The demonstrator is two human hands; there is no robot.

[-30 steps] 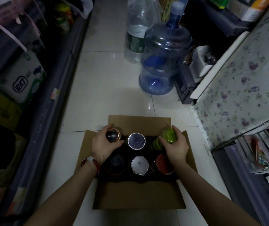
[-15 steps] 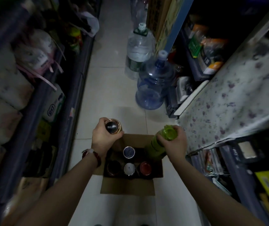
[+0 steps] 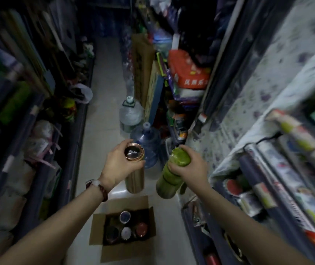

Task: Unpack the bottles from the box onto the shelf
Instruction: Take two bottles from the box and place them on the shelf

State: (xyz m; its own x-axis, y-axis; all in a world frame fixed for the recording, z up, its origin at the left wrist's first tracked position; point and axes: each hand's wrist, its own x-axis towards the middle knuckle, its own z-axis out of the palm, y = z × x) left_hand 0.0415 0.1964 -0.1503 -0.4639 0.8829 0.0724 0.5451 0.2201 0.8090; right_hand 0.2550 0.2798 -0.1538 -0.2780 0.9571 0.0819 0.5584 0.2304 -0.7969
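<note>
A narrow, dimly lit shop aisle ran ahead, its pale tiled floor (image 3: pixel 103 115) faintly glossy. Dark shelving (image 3: pixel 38 115) on the left held blurred bagged goods. On the right, a floral cloth (image 3: pixel 248 104) draped over shelving, with rolled goods (image 3: pixel 294 184) stacked below it. Two large water jugs (image 3: pixel 131 113) stood on the floor near the right side, one clear, one blue. An orange sack (image 3: pixel 189 71) sat among packed goods farther back. The far end was dark.
</note>
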